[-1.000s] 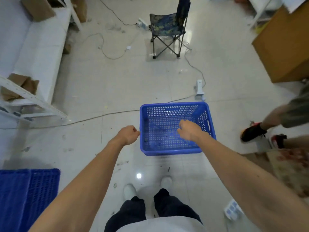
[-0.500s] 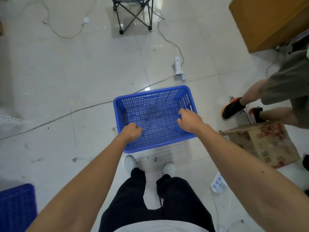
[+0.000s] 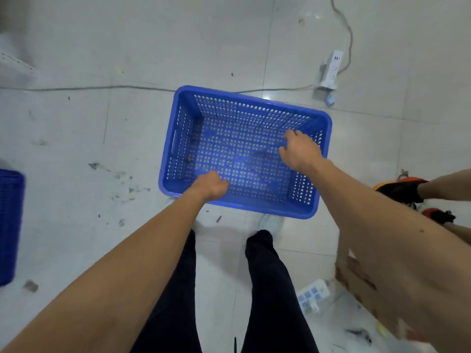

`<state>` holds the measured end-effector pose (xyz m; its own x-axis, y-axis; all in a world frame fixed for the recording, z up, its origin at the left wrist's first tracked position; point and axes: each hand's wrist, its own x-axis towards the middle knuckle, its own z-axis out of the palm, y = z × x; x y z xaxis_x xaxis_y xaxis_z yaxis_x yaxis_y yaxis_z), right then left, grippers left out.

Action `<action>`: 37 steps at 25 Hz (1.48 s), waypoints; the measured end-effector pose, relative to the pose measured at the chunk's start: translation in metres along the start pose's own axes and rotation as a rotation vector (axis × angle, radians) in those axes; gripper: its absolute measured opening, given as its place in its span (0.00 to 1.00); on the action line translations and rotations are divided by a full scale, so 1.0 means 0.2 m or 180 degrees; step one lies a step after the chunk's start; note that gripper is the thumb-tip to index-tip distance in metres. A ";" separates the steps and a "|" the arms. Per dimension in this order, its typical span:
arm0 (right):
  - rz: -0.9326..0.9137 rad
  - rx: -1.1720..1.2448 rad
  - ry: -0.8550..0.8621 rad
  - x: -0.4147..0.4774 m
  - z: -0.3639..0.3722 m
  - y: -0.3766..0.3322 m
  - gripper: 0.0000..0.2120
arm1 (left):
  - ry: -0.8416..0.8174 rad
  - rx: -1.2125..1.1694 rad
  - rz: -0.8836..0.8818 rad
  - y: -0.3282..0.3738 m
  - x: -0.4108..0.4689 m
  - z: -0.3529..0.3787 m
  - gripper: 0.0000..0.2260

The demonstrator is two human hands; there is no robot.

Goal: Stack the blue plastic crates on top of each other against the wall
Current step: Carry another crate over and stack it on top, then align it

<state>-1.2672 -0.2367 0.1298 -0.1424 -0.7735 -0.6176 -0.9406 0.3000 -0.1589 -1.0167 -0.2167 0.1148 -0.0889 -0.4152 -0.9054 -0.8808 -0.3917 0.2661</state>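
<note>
A blue perforated plastic crate (image 3: 178,149) stands open side up on the tiled floor just in front of my feet. Both my arms reach down into it. My left hand (image 3: 211,186) hovers over the near wall with its fingers curled into a loose fist and nothing visible in it. My right hand (image 3: 299,151) hangs over the right part of the crate's inside, close to the right wall, with its fingers spread and bent. The edge of a second blue crate (image 3: 10,225) shows at the far left.
A white power strip (image 3: 331,70) and its cable (image 3: 102,87) lie on the floor behind the crate. Another person's shoes (image 3: 400,189) stand at the right. A cardboard box (image 3: 356,281) and a second power strip (image 3: 312,296) lie at my lower right.
I have stepped up to the crate and bent over it, so it looks larger and closer. Both hands went from above its near edge to inside it.
</note>
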 end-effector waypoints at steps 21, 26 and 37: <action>-0.0765 -0.0804 0.0392 1.03 0.46 0.19 0.27 | -0.1023 -0.2016 -0.2058 -0.47 0.89 0.66 0.33; -0.0790 -0.0855 0.0526 1.13 0.43 0.08 0.29 | -0.0289 -0.4895 -0.2044 -0.43 0.91 0.78 0.12; -0.0330 -0.0887 0.0140 1.26 0.42 0.02 0.35 | -0.0336 -0.4856 -0.1936 -0.49 0.96 0.76 0.05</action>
<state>-1.2812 -0.3823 -0.0914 -0.0486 -0.8173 -0.5741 -0.9983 0.0580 0.0019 -1.0178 -0.1324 -0.1358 -0.0081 0.1217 -0.9925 0.4417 -0.8901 -0.1127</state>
